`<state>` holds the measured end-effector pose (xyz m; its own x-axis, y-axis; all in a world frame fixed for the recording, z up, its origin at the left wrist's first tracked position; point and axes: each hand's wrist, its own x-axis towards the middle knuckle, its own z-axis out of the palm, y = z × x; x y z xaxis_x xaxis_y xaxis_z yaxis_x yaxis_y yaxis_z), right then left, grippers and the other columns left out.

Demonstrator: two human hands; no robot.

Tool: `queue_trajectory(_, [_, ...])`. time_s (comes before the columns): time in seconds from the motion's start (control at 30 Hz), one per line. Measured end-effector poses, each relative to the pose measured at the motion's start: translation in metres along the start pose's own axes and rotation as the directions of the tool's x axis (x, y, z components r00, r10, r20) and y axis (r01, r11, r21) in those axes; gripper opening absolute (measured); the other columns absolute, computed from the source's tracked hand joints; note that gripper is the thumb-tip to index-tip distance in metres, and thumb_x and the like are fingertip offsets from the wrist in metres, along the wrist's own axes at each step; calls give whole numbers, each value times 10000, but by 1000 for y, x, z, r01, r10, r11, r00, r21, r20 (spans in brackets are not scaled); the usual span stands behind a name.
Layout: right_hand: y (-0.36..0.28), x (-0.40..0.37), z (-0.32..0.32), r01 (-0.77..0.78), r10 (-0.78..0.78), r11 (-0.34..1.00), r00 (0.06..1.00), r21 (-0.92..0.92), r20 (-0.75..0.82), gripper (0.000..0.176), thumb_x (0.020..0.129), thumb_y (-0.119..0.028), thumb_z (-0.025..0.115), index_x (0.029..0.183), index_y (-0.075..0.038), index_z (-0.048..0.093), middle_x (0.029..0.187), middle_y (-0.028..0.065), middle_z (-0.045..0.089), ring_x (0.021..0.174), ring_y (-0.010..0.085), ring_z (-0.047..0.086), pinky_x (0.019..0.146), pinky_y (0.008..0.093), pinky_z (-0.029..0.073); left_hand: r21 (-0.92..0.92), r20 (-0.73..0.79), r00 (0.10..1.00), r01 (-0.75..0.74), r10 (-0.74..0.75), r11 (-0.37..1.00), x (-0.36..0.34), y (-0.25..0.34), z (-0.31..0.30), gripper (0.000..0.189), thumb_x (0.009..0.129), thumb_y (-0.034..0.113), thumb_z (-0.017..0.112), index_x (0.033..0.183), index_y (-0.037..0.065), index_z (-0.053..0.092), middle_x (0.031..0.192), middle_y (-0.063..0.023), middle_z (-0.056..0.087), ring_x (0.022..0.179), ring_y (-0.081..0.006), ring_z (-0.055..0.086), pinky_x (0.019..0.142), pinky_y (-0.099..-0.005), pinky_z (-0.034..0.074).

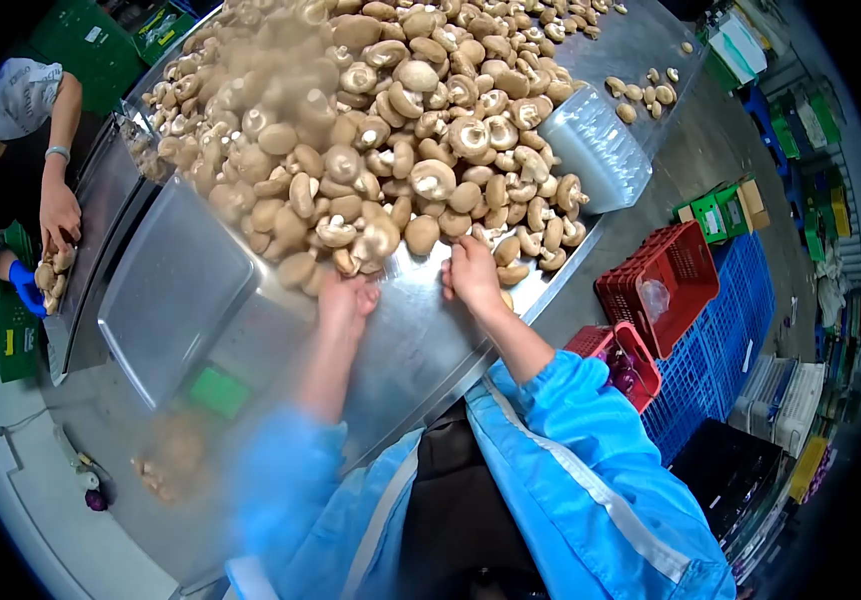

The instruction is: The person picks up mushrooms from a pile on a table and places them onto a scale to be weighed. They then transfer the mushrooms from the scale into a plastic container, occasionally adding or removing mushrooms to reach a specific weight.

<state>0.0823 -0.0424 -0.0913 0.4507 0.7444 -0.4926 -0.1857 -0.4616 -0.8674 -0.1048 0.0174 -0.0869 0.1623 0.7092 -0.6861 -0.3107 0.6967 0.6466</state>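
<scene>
Bare hands at near edge of mushroom heap, steel table

Head view: mushroom heap (pixel 390 110) spread over most of steel table (pixel 410 350); left hand (pixel 348 300), motion-blurred, fingertips against mushrooms at heap's near edge, open or gripping not discernible; right hand (pixel 472 272) just beside it, fingers curled down onto mushrooms at same edge, grip likewise not discernible; blue sleeves on both arms; clear plastic tub (pixel 595 150) lying against heap's right side; metal tray (pixel 175 290) left of the hands, beside heap; red crates (pixel 662 285) on blue crates (pixel 725 330) off table to the right; co-worker's hand (pixel 58 215) and blue-gloved hand (pixel 25 285) at far left, with a few mushrooms
</scene>
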Motion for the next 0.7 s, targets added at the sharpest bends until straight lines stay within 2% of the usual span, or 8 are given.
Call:
queue_trajectory(0.1, [-6, 20, 12, 6, -12, 996, 998, -90, -66, 202, 981, -56, 385, 894, 53, 532, 647, 123, 590, 424, 205, 567, 384, 360, 485, 47, -75, 996, -52, 55, 998, 30, 7, 12, 363, 934, -83, 382, 1294, -37, 386, 778, -184, 593, 478, -158, 511, 363, -250, 359])
queue_trajectory(0.13, [-6, 19, 15, -2, 1, 1000, 996, -9, -85, 199, 1002, -69, 385, 902, 43, 516, 670, 119, 586, 449, 188, 568, 386, 342, 499, 85, -47, 995, -84, 88, 993, 31, 4, 12, 351, 943, -74, 383, 1290, -22, 398, 740, -151, 582, 455, -162, 513, 355, -254, 361])
queue_trajectory(0.23, [-8, 2, 10, 88, -87, 995, 996, 39, -36, 201, 1027, -88, 375, 923, 28, 501, 691, 109, 578, 473, 168, 563, 388, 340, 509, 102, 12, 993, -121, 121, 987, 24, -6, 0, 356, 936, -89, 359, 1268, 23, 416, 872, -151, 583, 516, -198, 567, 393, -279, 413])
queue_trajectory(0.27, [-10, -5, 5, 47, -47, 998, 999, -34, 0, 235, 1051, -112, 363, 1148, 22, 530, 736, 96, 573, 494, 125, 531, 430, 295, 510, 87, -29, 994, -104, 107, 991, 19, -12, -1, 337, 942, -82, 368, 1258, 21, 426, 859, -147, 586, 515, -198, 570, 407, -281, 428])
queue_trajectory(0.4, [1, -36, -13, 131, -131, 991, 991, -27, 13, 329, 1061, -132, 364, 1345, -26, 490, 761, 86, 581, 514, 109, 526, 449, 278, 514, 147, 46, 990, -136, 131, 980, -15, -34, -9, 266, 946, -37, 407, 1207, -2, 442, 789, -134, 592, 513, -165, 567, 417, -261, 426])
queue_trajectory(0.47, [5, -52, -23, 110, -110, 994, 994, -14, 12, 326, 1057, -119, 373, 1344, -38, 505, 732, 66, 569, 518, 104, 534, 456, 283, 519, 152, 68, 986, -161, 152, 975, -38, -38, -8, 246, 945, -28, 404, 1185, -2, 452, 779, -133, 597, 513, -157, 566, 414, -250, 416])
queue_trajectory(0.57, [11, -73, -33, 72, -72, 996, 997, 46, 7, 336, 1060, -124, 373, 1361, -50, 501, 752, 67, 577, 514, 92, 521, 459, 276, 521, 121, 148, 980, -154, 136, 981, -63, -43, -13, 432, 932, -51, 391, 1361, -9, 413, 871, -151, 622, 519, -159, 578, 406, -235, 403])
queue_trajectory(0.7, [7, -96, -44, 45, -51, 992, 998, 120, 45, 350, 1059, -131, 372, 1377, -28, 479, 793, 97, 593, 520, 90, 513, 460, 268, 526, 112, 175, 973, -168, 147, 979, -91, -36, -16, 521, 909, -81, 399, 1424, -14, 362, 974, -160, 621, 538, -165, 591, 409, -233, 416])
